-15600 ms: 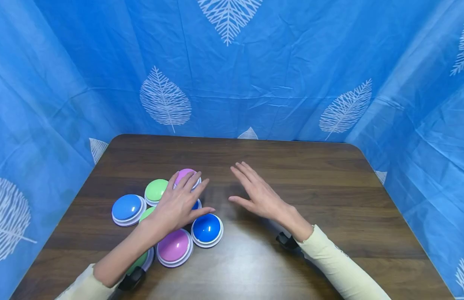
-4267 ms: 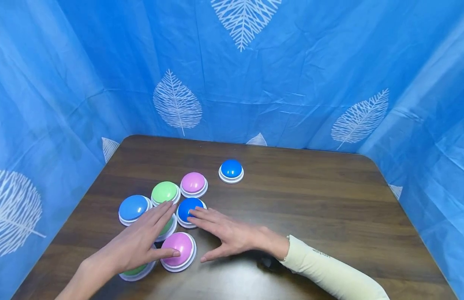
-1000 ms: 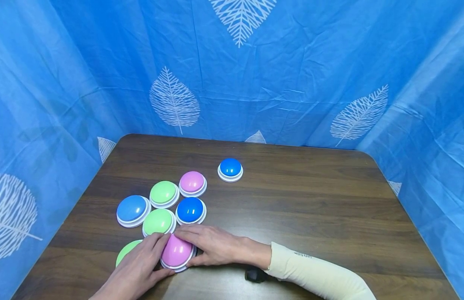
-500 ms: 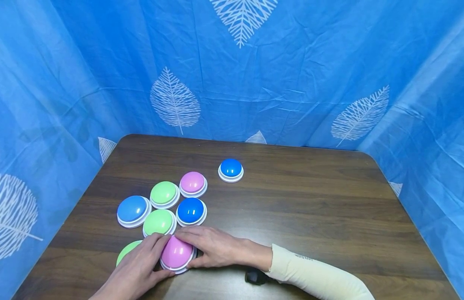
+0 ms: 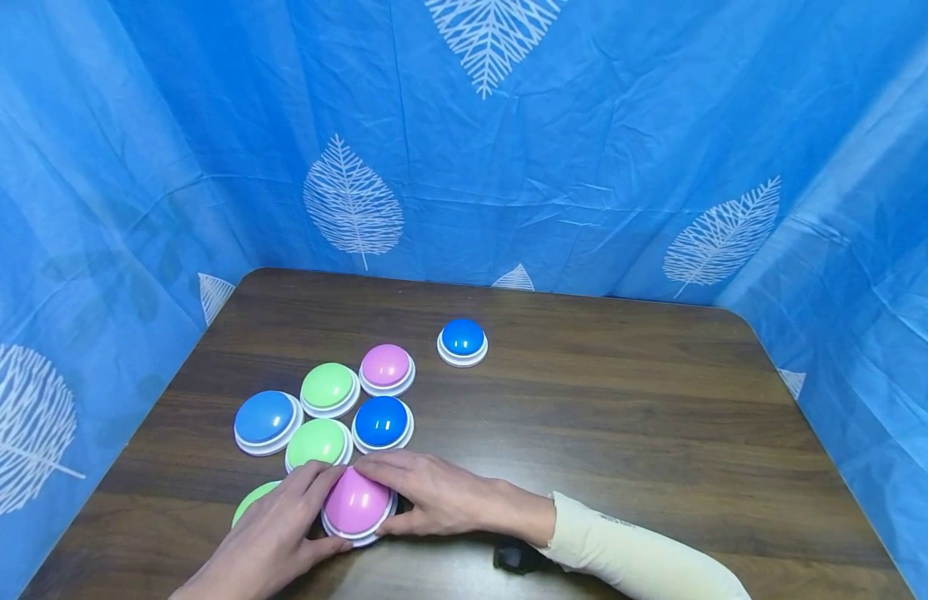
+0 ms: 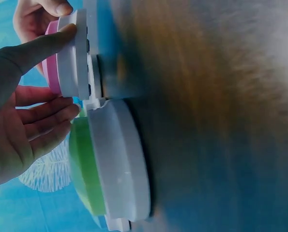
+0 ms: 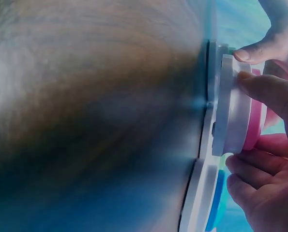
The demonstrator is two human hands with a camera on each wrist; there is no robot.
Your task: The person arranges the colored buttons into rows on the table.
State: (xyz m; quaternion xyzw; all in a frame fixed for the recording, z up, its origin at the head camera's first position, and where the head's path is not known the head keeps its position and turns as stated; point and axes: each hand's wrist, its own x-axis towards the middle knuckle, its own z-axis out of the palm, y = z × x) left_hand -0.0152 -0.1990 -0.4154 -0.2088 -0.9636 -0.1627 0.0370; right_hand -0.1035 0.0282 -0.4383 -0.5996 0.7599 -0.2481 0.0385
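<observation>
Both hands hold one pink domed push button (image 5: 356,502) by its white base, near the table's front. My left hand (image 5: 279,521) grips its left side and my right hand (image 5: 437,496) its right side, thumbs at the near edge. Small dark feet on the base's underside show in the left wrist view, and the white base (image 6: 72,58) stands off the tabletop there. In the right wrist view the thumbs press the near side of the base (image 7: 233,106). A green button (image 5: 255,502) is partly hidden behind my left hand; another green button (image 5: 317,443) lies just beyond the fingertips.
Beyond the hands on the brown wooden table (image 5: 621,417) sit a light blue button (image 5: 264,417), a green button (image 5: 328,385), a small pink button (image 5: 386,366) and a dark blue button (image 5: 381,422). Another blue button (image 5: 463,337) stands apart, farther back. A blue leaf-print curtain (image 5: 584,150) surrounds the table.
Since the earliest frame a blue button from the front right is gone and one stands at the back. Both hands have come around the pink button, which has risen slightly.
</observation>
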